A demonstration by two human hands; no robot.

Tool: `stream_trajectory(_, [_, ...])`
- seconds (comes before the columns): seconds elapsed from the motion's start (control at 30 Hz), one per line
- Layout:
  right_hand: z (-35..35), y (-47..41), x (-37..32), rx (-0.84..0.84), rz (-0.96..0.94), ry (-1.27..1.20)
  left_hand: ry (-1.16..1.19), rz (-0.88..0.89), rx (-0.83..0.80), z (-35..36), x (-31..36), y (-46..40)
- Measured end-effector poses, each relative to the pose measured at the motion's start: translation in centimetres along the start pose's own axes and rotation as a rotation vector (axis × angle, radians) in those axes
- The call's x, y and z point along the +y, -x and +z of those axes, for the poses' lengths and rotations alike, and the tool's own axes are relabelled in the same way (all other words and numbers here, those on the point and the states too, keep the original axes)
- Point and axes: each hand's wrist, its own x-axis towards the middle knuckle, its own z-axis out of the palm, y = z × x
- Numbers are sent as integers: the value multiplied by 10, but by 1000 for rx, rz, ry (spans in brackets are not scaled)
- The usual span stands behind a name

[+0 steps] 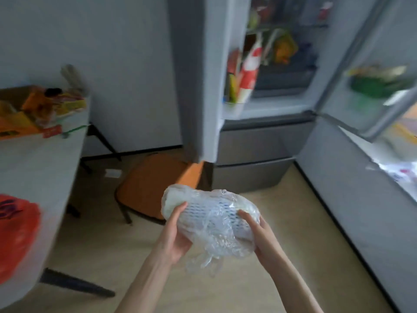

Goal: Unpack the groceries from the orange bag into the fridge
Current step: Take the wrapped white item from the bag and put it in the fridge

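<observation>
Both the left hand [174, 231] and the right hand [262, 236] are gripping a pale vegetable wrapped in clear crinkly plastic [209, 220], carrying it toward the open grey fridge [266, 136]. The orange plastic bag [15, 233] is sitting on the white bench [40, 168], looking partly full; I'd judge unpacking midway.

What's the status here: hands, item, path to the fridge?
Left hand and right hand both grip the plastic-wrapped grocery pack. Fridge doors open, shelves crowded. Orange chair stands low left of the path.
</observation>
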Motion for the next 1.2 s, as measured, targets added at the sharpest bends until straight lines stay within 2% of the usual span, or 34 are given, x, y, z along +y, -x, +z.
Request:
stream_trajectory(0.23, [-168, 12, -29, 118, -10, -58, -104, -110, -82, 144, -91, -37])
stream_trajectory(0.5, [-261, -36, -62, 170, -24, -120, -164, -173, -125, 234, -125, -106])
stream_trajectory(0.7, [-302, -119, -105, 156, -48, -112, -177, -156, -161, 289, -111, -202])
stream_trajectory(0.9, [-339, -207, -168, 220, -42, -72, -189, -164, -114, 363, -80, -293])
stream_trajectory(1.07, [-349, -279, -209, 131, -21, -69, -155, -168, -28, 392, -53, -351])
stream_trajectory(1.2, [-349, -357, -248, 13, 4, 15, -163, -55, 60, 417, -16, -409])
